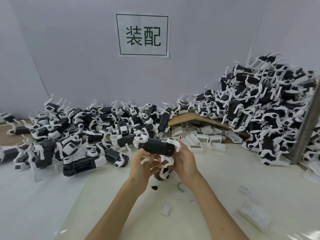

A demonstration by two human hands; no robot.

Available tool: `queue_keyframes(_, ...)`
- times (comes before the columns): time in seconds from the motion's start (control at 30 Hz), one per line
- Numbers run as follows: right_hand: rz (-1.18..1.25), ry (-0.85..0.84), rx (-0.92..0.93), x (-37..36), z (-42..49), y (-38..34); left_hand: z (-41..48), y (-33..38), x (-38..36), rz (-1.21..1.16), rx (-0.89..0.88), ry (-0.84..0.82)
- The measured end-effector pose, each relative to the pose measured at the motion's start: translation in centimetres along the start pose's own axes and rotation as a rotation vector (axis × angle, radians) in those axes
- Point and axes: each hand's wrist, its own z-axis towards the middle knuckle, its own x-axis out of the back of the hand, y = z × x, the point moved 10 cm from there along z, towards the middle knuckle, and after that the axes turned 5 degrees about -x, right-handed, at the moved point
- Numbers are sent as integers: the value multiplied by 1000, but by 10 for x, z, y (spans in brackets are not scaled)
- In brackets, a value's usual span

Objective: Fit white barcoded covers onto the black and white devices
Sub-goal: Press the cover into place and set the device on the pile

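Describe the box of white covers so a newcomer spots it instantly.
Find the wall sign with two large characters. Below and to its right, a cardboard box lies tipped between the device heaps, spilling barcoded covers. Unlike its black-and-white neighbours, it is brown.

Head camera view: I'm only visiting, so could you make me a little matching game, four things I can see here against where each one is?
Things:
1. paper sign
2. cardboard box
3. black and white device
4. green scrap

Places:
A. held between the left hand and right hand
B. on the back wall
C. lying on the table under the right wrist
D. between the two piles, white barcoded covers spilling from it

Pairs: 1-B, 2-D, 3-A, 4-C
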Motion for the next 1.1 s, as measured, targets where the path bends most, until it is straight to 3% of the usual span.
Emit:
queue_keyframes(0.2, 62, -70, -64, -7, 0, 5, 5, -6, 11, -257, 73, 45)
queue_keyframes(0.33, -10, 29, -16, 4, -2, 3, 7, -2, 3, -377, 56, -12)
queue_keyframes(0.5, -180, 124, 27, 5, -4, 3, 8, 0, 5, 51, 34, 37)
queue_keyframes(0.67, -356, 374, 177, 24, -9, -11, 8, -10, 34, 21, 91, 299)
queue_keyframes(0.77, -504, 598, 290, 42, -19, -27, 5, -6, 49, 87, 45, 413)
queue_keyframes(0.83, -524, 668, 265, 53, -19, -25, 4, -1, 54, 155, 0, 441)
queue_keyframes(0.97, -641, 554, 16, 60, 2, 4, 9, 6, 36, 457, -79, 278)
queue_keyframes(1.1, -853, 507, 62, 55, 6, 4, 14, -1, 15, 799, -128, 64)
